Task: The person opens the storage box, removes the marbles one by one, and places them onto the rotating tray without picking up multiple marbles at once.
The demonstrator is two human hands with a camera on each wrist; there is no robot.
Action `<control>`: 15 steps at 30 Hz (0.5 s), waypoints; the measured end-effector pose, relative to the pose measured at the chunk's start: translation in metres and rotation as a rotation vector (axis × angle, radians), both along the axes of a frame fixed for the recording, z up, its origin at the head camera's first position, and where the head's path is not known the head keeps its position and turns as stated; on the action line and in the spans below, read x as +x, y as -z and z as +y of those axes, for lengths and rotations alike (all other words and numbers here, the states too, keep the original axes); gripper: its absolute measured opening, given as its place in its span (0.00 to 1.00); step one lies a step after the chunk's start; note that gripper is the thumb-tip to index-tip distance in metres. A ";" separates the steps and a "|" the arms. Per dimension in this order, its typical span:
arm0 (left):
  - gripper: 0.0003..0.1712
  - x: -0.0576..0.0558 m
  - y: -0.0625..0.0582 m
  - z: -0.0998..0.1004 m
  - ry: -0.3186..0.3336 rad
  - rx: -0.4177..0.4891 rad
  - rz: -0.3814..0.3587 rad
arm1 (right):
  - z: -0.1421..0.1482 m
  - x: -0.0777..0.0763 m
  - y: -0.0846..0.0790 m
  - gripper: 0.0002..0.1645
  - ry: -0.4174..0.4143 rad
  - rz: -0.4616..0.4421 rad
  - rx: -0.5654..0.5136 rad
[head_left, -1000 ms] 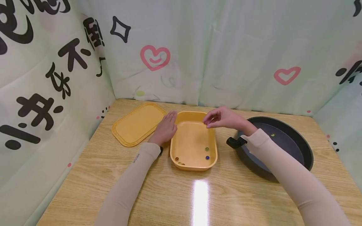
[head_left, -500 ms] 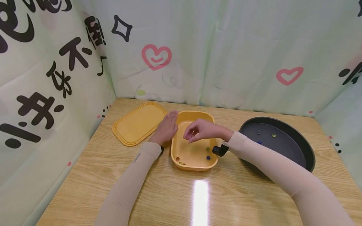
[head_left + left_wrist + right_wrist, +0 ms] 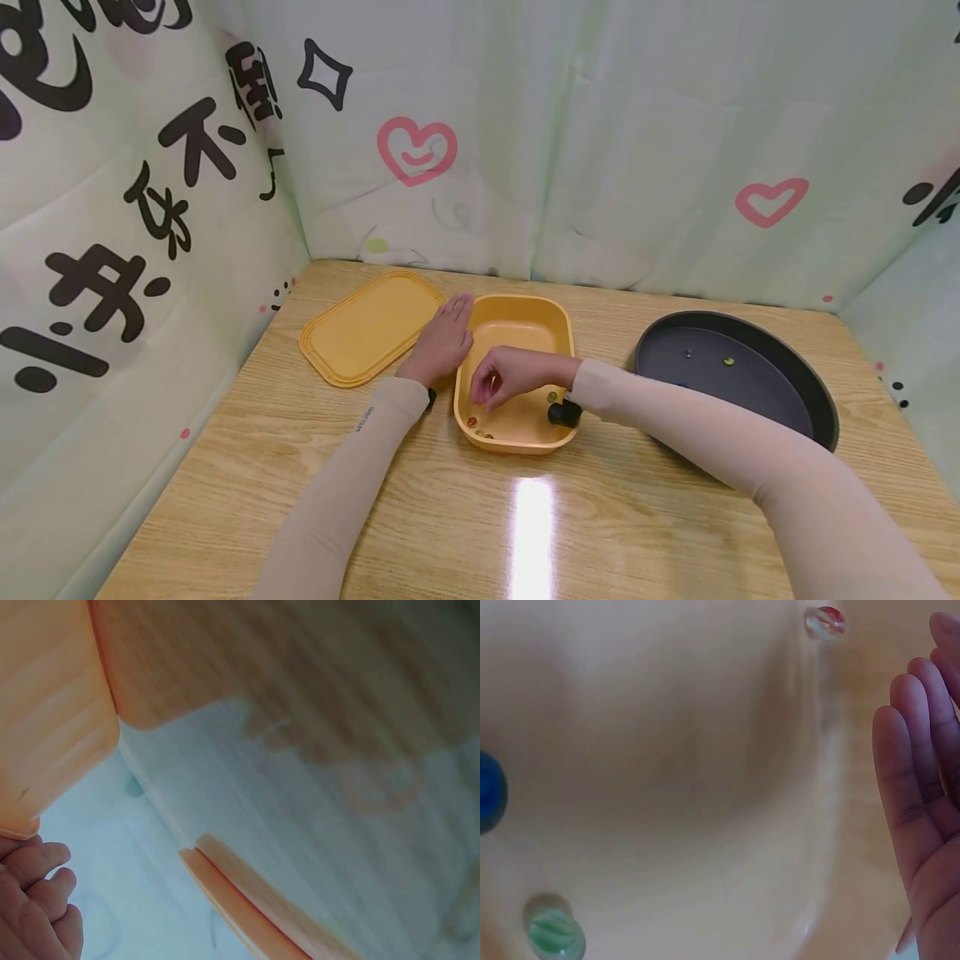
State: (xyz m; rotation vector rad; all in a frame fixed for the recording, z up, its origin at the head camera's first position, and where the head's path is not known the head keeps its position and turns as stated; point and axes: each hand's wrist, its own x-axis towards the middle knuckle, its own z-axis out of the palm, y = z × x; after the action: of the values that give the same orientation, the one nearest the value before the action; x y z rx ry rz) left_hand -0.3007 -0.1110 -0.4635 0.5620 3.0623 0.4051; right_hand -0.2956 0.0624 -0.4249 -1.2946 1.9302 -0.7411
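Observation:
A yellow rectangular tub (image 3: pixel 522 329) stands on the table with several glass marbles inside. My left hand (image 3: pixel 438 340) rests at its left rim with straight fingers; in the left wrist view those fingers (image 3: pixel 37 874) touch the tub wall. Inside the tub, my right hand (image 3: pixel 517 372) hovers near the left front corner, fingers loosely bent and holding nothing visible. Close to its fingertips lies a red-and-clear marble (image 3: pixel 826 623). A green marble (image 3: pixel 557 935) and a blue marble (image 3: pixel 489 792) lie toward the tub's right side; the wrist camera hides the blue one from the head view.
The tub's yellow lid (image 3: pixel 371 329) lies flat behind the left hand. At right, a dark round pan (image 3: pixel 823 408) holds a clear marble (image 3: pixel 687 353), a yellow-green marble (image 3: pixel 728 362) and a blue one partly behind the right sleeve. Printed curtains (image 3: pixel 630 125) border the table.
My right hand has moved left and toward me, from the tub's far right rim to over its left front part. The left hand stays at the rim.

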 end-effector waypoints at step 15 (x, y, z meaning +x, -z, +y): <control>0.33 -0.005 0.002 0.001 -0.007 0.017 -0.010 | -0.009 0.005 0.017 0.06 -0.115 0.006 0.122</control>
State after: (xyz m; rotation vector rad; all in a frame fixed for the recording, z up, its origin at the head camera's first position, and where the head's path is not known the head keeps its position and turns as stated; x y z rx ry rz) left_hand -0.3055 -0.1095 -0.4651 0.5475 3.0546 0.4336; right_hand -0.2907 0.0531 -0.4420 -1.3213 1.8583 -0.5546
